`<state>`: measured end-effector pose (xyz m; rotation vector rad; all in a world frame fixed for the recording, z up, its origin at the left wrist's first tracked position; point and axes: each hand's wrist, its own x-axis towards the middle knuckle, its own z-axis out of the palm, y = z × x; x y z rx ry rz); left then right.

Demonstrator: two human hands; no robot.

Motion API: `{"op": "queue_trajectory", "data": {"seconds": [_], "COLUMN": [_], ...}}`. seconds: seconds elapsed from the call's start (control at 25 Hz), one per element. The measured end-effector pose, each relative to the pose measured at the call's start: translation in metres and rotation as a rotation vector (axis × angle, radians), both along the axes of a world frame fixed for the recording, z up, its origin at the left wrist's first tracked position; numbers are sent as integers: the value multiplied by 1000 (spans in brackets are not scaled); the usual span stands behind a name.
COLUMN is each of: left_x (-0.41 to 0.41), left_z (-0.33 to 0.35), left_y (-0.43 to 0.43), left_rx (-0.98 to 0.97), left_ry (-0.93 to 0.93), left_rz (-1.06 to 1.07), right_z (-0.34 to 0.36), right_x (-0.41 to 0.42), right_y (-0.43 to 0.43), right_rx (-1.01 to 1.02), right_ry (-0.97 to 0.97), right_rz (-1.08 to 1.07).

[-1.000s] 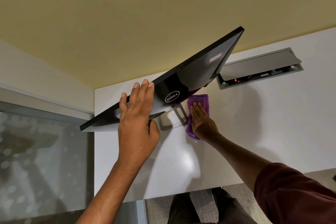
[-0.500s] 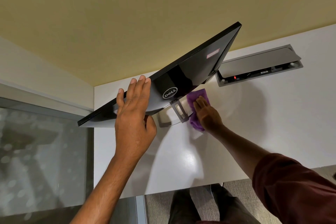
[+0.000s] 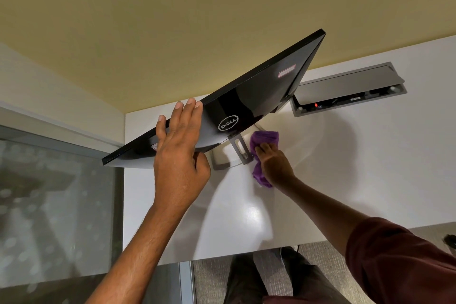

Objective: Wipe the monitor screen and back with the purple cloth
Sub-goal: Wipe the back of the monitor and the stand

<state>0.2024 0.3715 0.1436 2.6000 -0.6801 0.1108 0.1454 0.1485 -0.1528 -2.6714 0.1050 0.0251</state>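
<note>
1. Near edge: dark trousers (image 3: 246,279) over grey carpet (image 3: 320,254). Dark red sleeve (image 3: 394,261) on R arm; L forearm bare.
2. Surface: glossy white desk (image 3: 345,168), strong glare near its front edge.
3. L hand (image 3: 180,155): 4 fingers pressed together and laid flat up the rear of the monitor, tips at its top edge. Thumb sits on the opposite (screen) side, so the panel is pinched between thumb and fingers.
4. Task item 1: black glossy-backed monitor (image 3: 259,96), tilted hard, rear face toward the camera, screen facing down and away. Silver logo (image 3: 228,122) at centre of rear, pinkish label (image 3: 287,71) toward the far end. Grey metal stand (image 3: 238,147) below the logo, base on desk.
5. R hand (image 3: 274,163): fingers close together, laid on top of the purple cloth and pressing it onto the desk.
6. Task item 2: bunched purple cloth (image 3: 265,138) on desk just R of the stand upright, under the monitor's lower edge. Contact w/ stand: cannot tell. Cloth not on the panel.
7. Far: grey recessed cable box (image 3: 345,89) in desk, lid raised, 1 red light inside. Tan wall (image 3: 172,20) behind. Frosted glass panel (image 3: 56,205) at L.
</note>
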Motion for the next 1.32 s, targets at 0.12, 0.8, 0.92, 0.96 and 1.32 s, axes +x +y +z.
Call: {"op": "queue_trajectory", "data": {"seconds": [0.12,0.8,0.92,0.96,1.32], "left_x": [0,-2,-7,-9,-4], "left_z": [1,24,25,25,25], "left_y": [0,78,99,102,108], "left_rx": [9,-51,-39,-40,-49], "left_ry": [6,140,142,142,177], "left_rz": [4,35,74,82,75], "right_z": [6,12,9,10,13], "right_x": [-2,-16,-8,-5,51], "right_y": [23,113,127,132,186], "right_rx": [58,295,286,282,200], "right_ry": [62,13,39,44,137], "right_rz": [-94,-214,-246,-270,-269]}}
